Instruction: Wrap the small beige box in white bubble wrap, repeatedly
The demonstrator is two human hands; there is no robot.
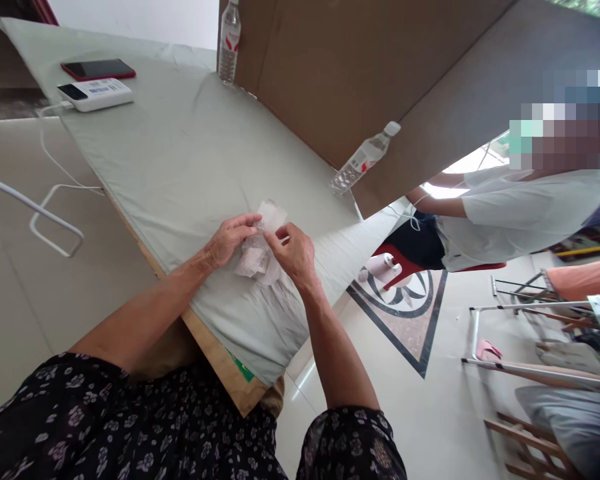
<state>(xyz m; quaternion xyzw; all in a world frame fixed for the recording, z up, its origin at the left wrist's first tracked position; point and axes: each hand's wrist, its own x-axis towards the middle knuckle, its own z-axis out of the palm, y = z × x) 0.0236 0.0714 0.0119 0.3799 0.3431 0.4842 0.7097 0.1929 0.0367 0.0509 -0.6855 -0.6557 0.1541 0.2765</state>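
Observation:
A crumpled, whitish, see-through wrapper (254,257) lies on the cloth-covered table near its front corner; whether it is thin plastic or tissue I cannot tell. My left hand (229,240) has its fingertips and thumb closed on the wrapper's left side. From the other side, my right hand (296,255) pinches it between thumb and curled fingers. A flatter, paler piece of it (274,212) sticks up beyond my fingertips. Part of the wrapper behind my right hand is hidden.
A brown cardboard partition (325,73) stands along the table's right side. Two water bottles, one upright (229,43) and one slanted in view (363,161), are beside it. A phone (99,69) and a cabled white power bank (96,95) lie far left. Another person (520,213) sits beyond the partition.

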